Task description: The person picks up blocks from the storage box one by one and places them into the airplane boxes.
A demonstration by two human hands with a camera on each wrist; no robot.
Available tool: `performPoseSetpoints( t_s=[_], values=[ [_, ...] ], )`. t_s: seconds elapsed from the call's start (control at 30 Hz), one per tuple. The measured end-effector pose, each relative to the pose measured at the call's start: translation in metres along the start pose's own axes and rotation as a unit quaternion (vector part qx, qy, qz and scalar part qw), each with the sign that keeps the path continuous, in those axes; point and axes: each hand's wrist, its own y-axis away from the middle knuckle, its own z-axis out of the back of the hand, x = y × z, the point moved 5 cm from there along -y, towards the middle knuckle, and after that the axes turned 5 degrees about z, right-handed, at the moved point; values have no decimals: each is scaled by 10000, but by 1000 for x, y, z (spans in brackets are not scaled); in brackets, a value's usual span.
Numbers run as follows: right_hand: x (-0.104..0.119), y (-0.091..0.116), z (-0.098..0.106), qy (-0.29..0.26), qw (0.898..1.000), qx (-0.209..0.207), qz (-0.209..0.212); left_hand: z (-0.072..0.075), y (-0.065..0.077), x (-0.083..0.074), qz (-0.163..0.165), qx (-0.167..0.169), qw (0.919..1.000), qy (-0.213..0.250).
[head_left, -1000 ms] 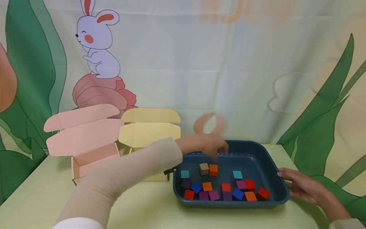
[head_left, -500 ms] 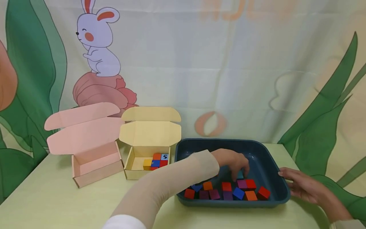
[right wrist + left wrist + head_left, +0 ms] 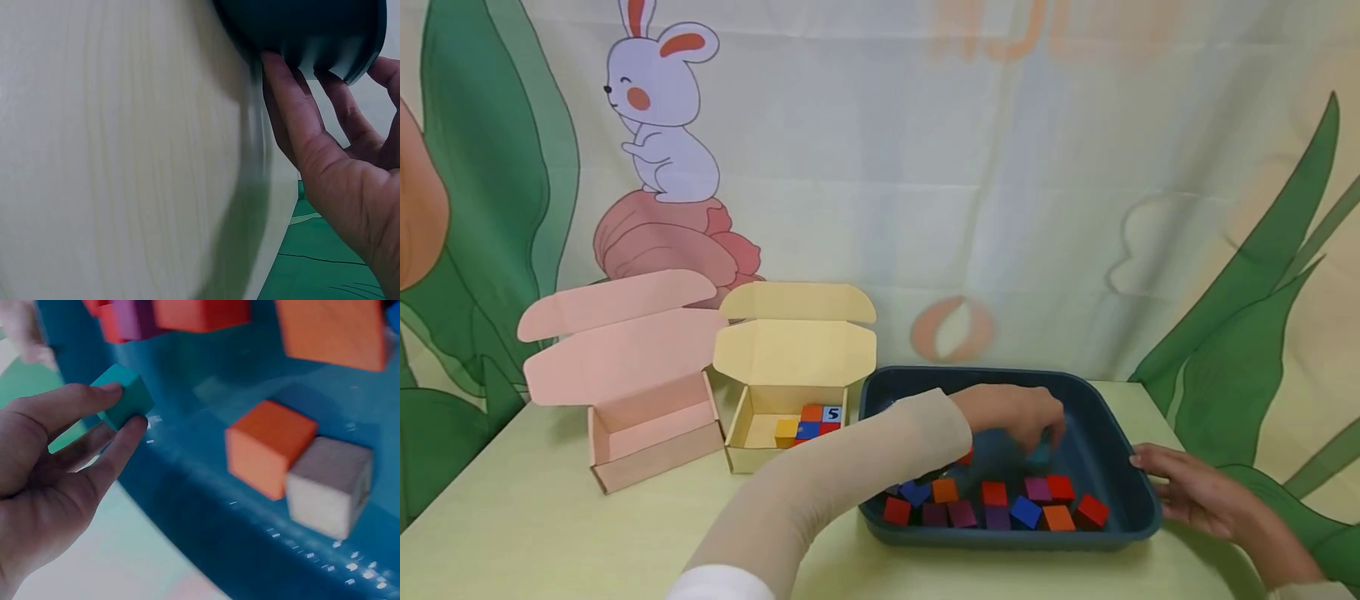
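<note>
My left hand (image 3: 1033,415) reaches over the dark blue tray (image 3: 1138,500) and pinches a teal cube (image 3: 128,397) between thumb and fingertips, close above the tray floor. In the left wrist view, an orange cube (image 3: 269,447) and a plain wooden cube (image 3: 328,487) lie side by side near it. Several red, purple, blue and orange cubes gather along the tray's near side, among them a blue cube (image 3: 1026,512). At the tray's right end, my right hand (image 3: 344,162) holds the rim, thumb on the edge and fingers against the outer wall.
A pale yellow box (image 3: 760,461) stands with its lid up left of the tray, with several coloured cubes (image 3: 808,429) inside. Farther left is an opened pink box (image 3: 658,462). A printed curtain (image 3: 820,167) hangs behind the table (image 3: 625,542).
My left hand has moved right and down into the tray and taken hold of the teal cube. The cubes in the yellow box have come into view. My right hand has stayed at the rim.
</note>
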Motion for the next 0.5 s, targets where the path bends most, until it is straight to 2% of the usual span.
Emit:
performPoseSetpoints(
  t_s=[0.1, 0.17, 0.27, 0.3, 0.37, 0.5],
  values=[
    [-1, 0, 0, 210, 9997, -80, -70, 13, 14, -5, -282, -236, 9993, 87],
    [-1, 0, 0, 253, 9996, -95, -82, 19, 29, -5, -538, -440, 9975, 122],
    [0, 1, 0, 169, 9998, -78, -76, 24, 58, 7, -719, -709, 9945, 271],
    [1, 1, 0, 131, 9999, -54, -54, 25, 69, 14, -759, -814, 9933, 323],
    [4, 0, -1, -11, 10000, 30, -13, 28, 95, 36, -622, -981, 9925, 391],
    [8, -1, -6, -333, 9986, 394, 86, 31, 144, 93, 133, -1209, 9911, 545]
  ],
)
